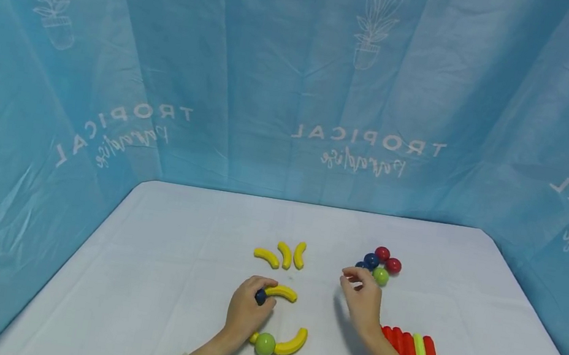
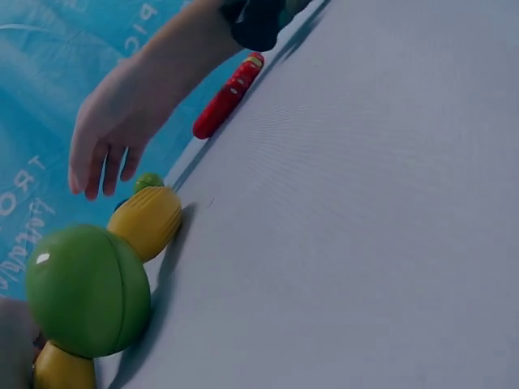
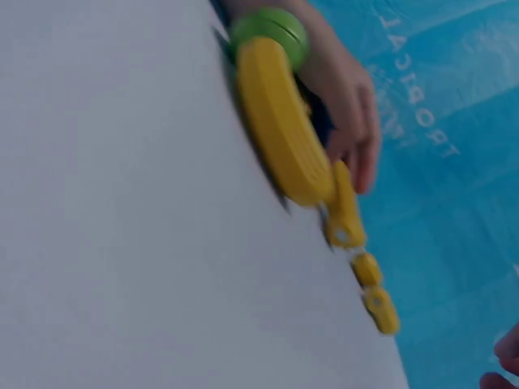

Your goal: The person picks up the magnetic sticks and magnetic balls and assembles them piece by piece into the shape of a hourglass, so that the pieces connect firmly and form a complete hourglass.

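Observation:
My left hand (image 1: 246, 308) curls round a dark blue ball (image 1: 260, 297), the ball showing between forefinger and thumb. Right beside that ball, by the fingertips, lies a toy banana (image 1: 282, 292). Nearer me, a green ball (image 1: 265, 345) sits between a second banana (image 1: 293, 343) and a yellow piece partly covered by the left wrist. In the left wrist view this green ball (image 2: 87, 290) looks large and close. My right hand (image 1: 363, 298) hovers above the table with loosely bent fingers, and nothing shows in it. In the left wrist view the right hand's fingers (image 2: 111, 166) hang downward.
Three more bananas (image 1: 287, 255) lie further back. Behind the right hand is a cluster of red balls (image 1: 382, 254), dark blue balls (image 1: 371, 261) and a green ball (image 1: 380, 276). Several red rods (image 1: 409, 349) and a yellow-green rod (image 1: 419, 351) lie partly behind the right forearm. A blue curtain surrounds the white table (image 1: 167, 246).

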The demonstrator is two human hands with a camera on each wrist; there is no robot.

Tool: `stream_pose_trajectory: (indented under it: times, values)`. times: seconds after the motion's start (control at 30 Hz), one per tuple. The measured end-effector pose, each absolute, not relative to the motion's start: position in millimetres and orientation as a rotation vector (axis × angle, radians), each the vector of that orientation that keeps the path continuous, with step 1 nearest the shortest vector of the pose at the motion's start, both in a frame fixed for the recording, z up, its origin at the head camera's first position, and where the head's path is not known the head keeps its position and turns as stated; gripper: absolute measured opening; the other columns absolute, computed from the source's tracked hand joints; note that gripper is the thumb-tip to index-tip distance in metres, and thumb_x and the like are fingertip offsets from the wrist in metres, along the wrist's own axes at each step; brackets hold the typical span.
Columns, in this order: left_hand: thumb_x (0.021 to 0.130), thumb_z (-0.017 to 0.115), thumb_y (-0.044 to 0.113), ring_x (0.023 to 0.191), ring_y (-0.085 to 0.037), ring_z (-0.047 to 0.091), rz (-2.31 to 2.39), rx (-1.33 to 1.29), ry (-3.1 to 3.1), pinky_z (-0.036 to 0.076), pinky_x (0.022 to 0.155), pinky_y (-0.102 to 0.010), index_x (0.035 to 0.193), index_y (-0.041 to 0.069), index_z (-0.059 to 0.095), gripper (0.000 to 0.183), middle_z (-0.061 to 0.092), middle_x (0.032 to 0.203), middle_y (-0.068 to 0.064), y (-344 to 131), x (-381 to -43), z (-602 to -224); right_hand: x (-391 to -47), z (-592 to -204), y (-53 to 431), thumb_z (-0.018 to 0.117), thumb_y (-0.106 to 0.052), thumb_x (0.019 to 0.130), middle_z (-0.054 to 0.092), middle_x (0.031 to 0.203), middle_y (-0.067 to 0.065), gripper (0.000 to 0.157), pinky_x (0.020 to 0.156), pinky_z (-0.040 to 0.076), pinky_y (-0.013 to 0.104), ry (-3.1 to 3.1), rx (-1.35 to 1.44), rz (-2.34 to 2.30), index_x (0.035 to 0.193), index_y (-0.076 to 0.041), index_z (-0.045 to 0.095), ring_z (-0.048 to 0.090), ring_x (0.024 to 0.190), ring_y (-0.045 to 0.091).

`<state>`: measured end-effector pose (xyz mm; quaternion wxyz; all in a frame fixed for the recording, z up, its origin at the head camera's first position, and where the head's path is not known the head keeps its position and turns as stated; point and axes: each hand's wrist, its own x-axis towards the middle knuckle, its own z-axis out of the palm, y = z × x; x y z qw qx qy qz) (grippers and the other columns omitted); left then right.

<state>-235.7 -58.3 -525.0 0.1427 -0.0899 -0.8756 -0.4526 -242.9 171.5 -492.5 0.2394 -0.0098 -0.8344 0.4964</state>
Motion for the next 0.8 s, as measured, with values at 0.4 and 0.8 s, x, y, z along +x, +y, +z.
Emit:
stream_pose_trajectory:
  times: [0.4, 0.8]
  values:
    - [0.080, 0.073, 0.016, 0.098, -0.017, 0.065, -1.194, -0.116, -2.562, 0.050, 0.091, -0.039, 0.098, 0.016, 0.070, 0.018, 0.066, 0.095, 0.001, -57.2, -237.4, -526.6, -266.6, -486.0, 226.2, 0.060, 0.004, 0.082, 0.060, 0.101, 0.024, 0.025, 0.084, 0.039, 0.035, -2.249, -0.309, 1.312, 0.106, 0.006, 0.065, 0.051, 0.096, 0.032]
    - [0.082, 0.072, 0.018, 0.096, -0.014, 0.063, -1.281, -0.096, -2.572, 0.050, 0.091, -0.037, 0.099, 0.016, 0.068, 0.018, 0.064, 0.095, 0.002, -57.5, -238.7, -527.0, -266.4, -497.4, 231.3, 0.066, -0.003, 0.081, 0.059, 0.102, 0.023, 0.030, 0.075, 0.043, 0.031, -2.411, -0.375, 1.177, 0.110, 0.004, 0.065, 0.057, 0.092, 0.034]
